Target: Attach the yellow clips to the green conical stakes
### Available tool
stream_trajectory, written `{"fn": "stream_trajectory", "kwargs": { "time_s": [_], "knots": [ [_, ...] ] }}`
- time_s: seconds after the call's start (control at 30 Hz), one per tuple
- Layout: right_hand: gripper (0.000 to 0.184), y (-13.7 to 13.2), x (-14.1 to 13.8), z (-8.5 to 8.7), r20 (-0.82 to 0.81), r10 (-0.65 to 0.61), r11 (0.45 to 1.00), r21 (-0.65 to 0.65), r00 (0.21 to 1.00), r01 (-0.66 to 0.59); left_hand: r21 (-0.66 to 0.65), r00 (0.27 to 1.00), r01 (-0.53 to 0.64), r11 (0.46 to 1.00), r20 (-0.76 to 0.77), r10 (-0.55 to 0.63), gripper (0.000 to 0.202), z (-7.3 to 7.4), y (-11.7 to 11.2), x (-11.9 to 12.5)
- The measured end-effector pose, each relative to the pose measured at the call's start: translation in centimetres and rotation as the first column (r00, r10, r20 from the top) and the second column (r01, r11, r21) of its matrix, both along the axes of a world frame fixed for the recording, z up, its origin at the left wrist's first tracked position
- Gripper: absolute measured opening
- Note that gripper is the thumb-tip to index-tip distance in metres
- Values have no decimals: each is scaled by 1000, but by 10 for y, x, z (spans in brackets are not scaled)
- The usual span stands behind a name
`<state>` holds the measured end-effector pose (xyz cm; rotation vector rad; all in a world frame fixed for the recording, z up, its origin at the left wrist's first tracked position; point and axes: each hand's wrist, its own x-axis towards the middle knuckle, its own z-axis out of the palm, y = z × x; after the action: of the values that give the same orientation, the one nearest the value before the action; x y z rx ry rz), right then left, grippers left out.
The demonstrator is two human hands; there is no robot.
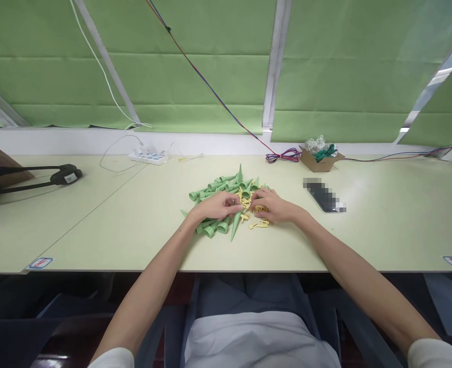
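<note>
A heap of light green plastic cones (209, 231) with hollow, ringed ends lies on the table. My left hand (218, 204) rests over the heap with its fingers bent and thumb pressed in; what it pinches, if anything, is too small to make out. One long cone (235, 226) points toward me just below that thumb. To the right, small yellow plastic pieces (245, 203) are strewn against the cones. My right hand (274, 205) curls its fingers round some of them, palm down. A few loose yellow pieces (263, 224) lie just in front of it.
A phone (323, 196) lies to the right, below a small cardboard box (319, 162) with clear plastic and green stuff inside. A coiled red and blue cable (283, 155) and a white power strip (149, 156) are along the back. Black straps (65, 175) stretch in at left.
</note>
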<state>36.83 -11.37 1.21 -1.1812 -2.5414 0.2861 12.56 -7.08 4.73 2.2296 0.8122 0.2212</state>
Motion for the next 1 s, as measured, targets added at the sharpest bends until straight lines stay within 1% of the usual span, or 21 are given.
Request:
{"fn": "stream_trajectory", "kwargs": {
  "time_s": [0.13,0.23,0.37,0.43,0.57,0.67,0.8,1.0],
  "knots": [
    [10,1,4,0,-16,-30,1000,3,999,30,155,1000,-28,988,5,28,35,-4,1,5],
    [10,-2,2,1,-43,-46,999,12,998,46,242,999,-39,969,-1,40,34,-7,2,7],
    [14,-5,-3,5,-134,-76,993,83,988,87,328,999,-35,944,-10,41,34,-10,4,9],
    [14,-5,-6,6,-181,-64,991,106,981,84,341,999,-26,940,-23,36,34,-11,4,9],
    [14,-5,-10,5,-214,-15,995,95,977,36,360,998,-22,933,-41,39,34,-11,3,9],
    [15,-4,-12,3,-184,-3,996,83,983,18,377,999,-11,926,-36,27,34,-12,2,10],
    [12,-3,-15,0,-129,-36,998,49,991,42,374,1000,-5,928,-22,15,36,-12,1,9],
    [9,-4,-19,-3,-116,-57,998,21,992,60,429,999,-32,903,-26,48,24,-9,-2,9]
  ]
}}
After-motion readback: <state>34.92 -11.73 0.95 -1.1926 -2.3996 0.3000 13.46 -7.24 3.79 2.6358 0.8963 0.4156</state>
